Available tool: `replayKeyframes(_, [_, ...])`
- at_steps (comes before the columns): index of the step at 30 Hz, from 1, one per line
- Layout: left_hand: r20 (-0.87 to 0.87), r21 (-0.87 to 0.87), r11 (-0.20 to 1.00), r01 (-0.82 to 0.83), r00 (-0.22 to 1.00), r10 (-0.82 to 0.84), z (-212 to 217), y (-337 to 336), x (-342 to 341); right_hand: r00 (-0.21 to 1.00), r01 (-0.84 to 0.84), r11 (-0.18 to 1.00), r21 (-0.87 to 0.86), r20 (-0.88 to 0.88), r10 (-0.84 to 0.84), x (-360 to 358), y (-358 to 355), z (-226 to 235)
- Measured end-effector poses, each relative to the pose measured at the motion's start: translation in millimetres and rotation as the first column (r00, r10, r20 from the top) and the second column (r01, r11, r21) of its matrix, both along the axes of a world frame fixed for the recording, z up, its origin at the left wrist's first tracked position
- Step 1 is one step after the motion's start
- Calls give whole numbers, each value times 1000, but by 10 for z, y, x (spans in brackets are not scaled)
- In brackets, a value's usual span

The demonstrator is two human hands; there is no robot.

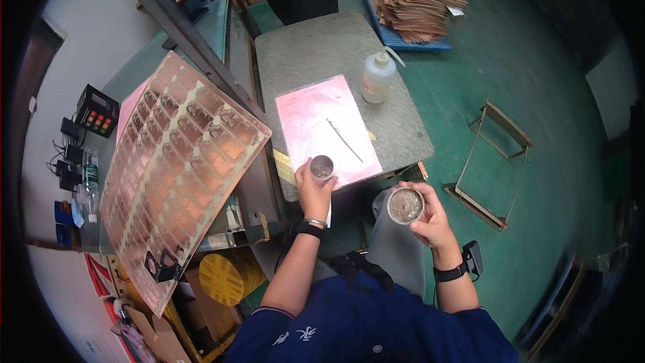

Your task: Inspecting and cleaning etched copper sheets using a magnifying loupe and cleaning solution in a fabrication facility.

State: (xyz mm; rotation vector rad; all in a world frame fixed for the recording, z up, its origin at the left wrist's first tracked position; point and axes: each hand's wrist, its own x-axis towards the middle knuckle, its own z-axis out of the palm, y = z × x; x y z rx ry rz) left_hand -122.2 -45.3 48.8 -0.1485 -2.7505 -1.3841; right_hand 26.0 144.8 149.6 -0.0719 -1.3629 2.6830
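Observation:
My left hand [314,189] is closed round a small round cup [322,167] with a dark inside, at the near edge of the pink sheet [306,111]. In my right hand [432,218] is a round tin [406,206], tilted toward me, showing a rough grey-brown crust or paste inside. The tin is held above my lap, right of the table's near edge, apart from the cup. A thin pen-like tool [345,140] lies slantwise on the sheet beyond both hands. Behind it stands a translucent squeeze bottle [379,79] with a bent spout.
A grey table [289,47] carries the sheet and bottle. At left, a large copper-coloured panel [188,141] leans over a glass-topped bench [151,60]. A wire rack [494,168] stands on the green floor at right; stacked brown boards [420,3] sit on a blue pallet [410,44] behind.

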Motion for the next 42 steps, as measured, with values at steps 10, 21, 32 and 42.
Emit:
replayKeyframes(10, [129,451,879,153,964,-234,354,-410,669,980,-173,985,8,106,171,-60,-266,-138])
replayKeyframes(21, [178,683,651,332,788,-589,762,-567,871,909,-339,940,-44,242,339,-132,-720,-296])
replayKeyframes(32, [185,778,600,188,843,-505,599,-614,816,888,-445,861,246,247,388,-452,-604,-193])
replayKeyframes(42, [-4,427,773,469,856,-517,646,-605,559,962,-48,63,997,29,270,-1548,-415,127])
